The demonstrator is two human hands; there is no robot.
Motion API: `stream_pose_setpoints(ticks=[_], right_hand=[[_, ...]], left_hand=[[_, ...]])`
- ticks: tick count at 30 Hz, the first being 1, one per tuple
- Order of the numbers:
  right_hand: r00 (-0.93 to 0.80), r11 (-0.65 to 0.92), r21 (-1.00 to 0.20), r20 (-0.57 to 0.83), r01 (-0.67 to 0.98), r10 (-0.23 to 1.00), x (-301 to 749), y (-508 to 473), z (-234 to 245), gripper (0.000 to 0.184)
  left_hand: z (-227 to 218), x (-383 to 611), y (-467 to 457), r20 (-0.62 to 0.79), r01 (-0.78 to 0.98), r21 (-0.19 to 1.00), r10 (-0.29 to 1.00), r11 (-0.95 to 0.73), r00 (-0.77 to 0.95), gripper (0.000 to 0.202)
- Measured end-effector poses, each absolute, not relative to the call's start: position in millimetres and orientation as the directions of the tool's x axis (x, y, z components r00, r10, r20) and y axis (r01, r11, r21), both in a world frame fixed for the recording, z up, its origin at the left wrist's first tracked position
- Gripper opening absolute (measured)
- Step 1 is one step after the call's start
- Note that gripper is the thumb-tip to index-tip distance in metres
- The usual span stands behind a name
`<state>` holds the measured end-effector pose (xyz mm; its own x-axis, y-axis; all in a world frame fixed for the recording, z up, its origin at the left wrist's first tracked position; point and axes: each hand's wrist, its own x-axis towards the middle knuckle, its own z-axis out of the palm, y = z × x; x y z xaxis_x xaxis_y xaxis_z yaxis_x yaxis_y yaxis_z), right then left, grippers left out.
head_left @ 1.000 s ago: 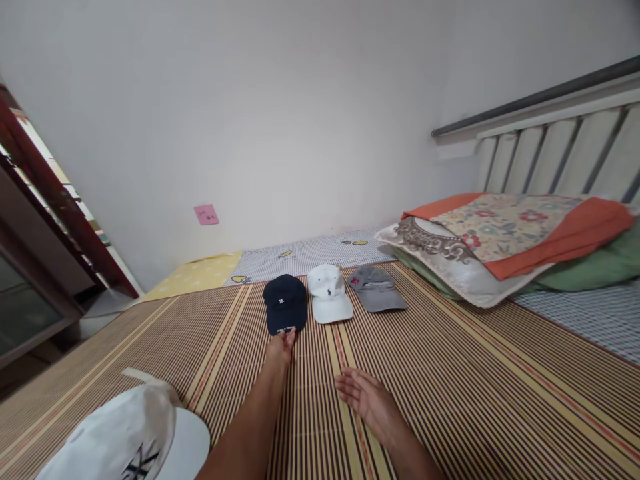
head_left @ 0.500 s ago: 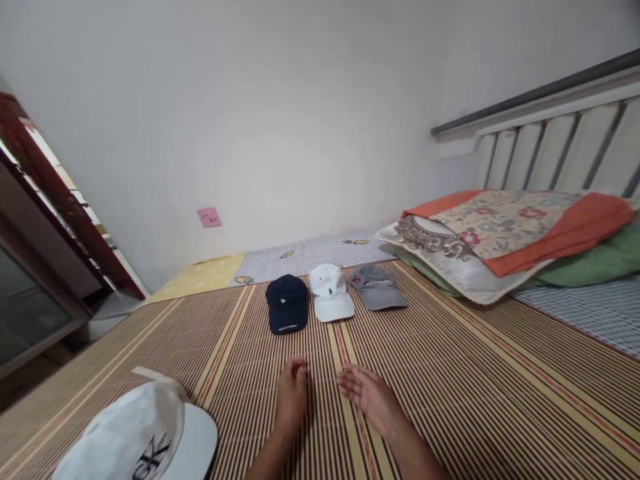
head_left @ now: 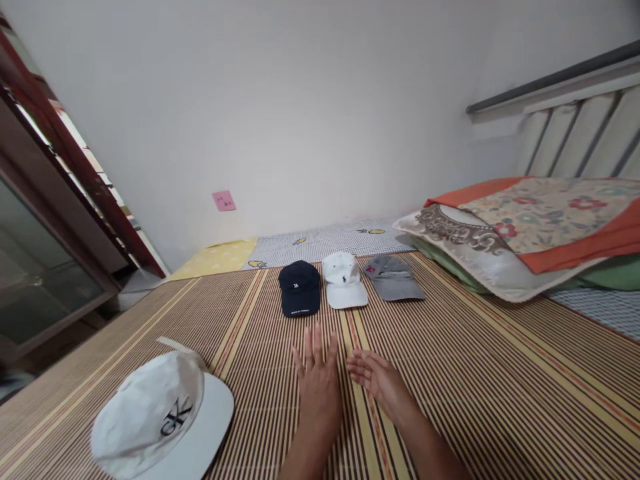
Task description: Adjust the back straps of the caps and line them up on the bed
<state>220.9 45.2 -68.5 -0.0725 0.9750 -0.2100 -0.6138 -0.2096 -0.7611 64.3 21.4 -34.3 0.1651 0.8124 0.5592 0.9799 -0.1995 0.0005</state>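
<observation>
My left hand [head_left: 317, 380] lies flat on the striped bamboo mat [head_left: 500, 373], fingers stretched out, holding nothing. Beside it my right hand [head_left: 379, 379] rests on its edge, palm facing left, fingers loosely apart and empty. Ahead of both hands three caps sit in a row: a navy cap [head_left: 299, 296], a white cap [head_left: 344, 288] and a grey cap [head_left: 394, 277]. A larger white cap with black letters [head_left: 160, 420] lies near me at the lower left, a short way from my left hand.
Stacked pillows [head_left: 525, 233] with floral and orange covers lie at the right against a slatted headboard [head_left: 585, 127]. A patterned sheet [head_left: 325, 241] meets the white wall, which bears a pink note [head_left: 223, 200]. A dark wooden cabinet with glass [head_left: 45, 267] stands left.
My left hand drew back from the navy cap's brim toward me and opened flat on the mat. The view shifted left, bringing the near white cap further into sight.
</observation>
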Motion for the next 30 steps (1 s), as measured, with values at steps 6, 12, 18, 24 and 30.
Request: stream_pose_setpoints(ticks=[6,12,18,24,30], right_hand=[[-0.045,-0.194,-0.805,-0.205,-0.56,0.978,214.5,44.3,-63.6,0.055],[-0.084,-0.191,-0.826,-0.173,-0.53,0.981,207.7,29.0,-52.7,0.056],[-0.186,0.235,-0.833,0.162,0.5,0.969,222.2,12.6,-18.4,0.032],[-0.345,0.422,-0.144,0.376,0.895,0.86,194.4,45.6,19.9,0.041],[-0.514,0.546,-0.003,0.335,0.838,0.79,151.3,72.3,22.6,0.038]], left_hand=[[-41.3,59.4,14.5,0.421,0.98,0.037,0.892,-0.198,0.164,0.081],[-14.9,70.2,4.5,0.582,0.923,0.072,0.767,-0.378,0.269,0.078],[-10.7,57.0,11.8,0.523,0.973,0.06,0.837,-0.224,0.16,0.081],[-9.7,39.8,21.1,0.428,0.992,0.052,0.9,-0.117,0.083,0.073],[-4.6,36.1,24.2,0.26,0.996,0.083,0.965,-0.014,-0.009,0.066]])
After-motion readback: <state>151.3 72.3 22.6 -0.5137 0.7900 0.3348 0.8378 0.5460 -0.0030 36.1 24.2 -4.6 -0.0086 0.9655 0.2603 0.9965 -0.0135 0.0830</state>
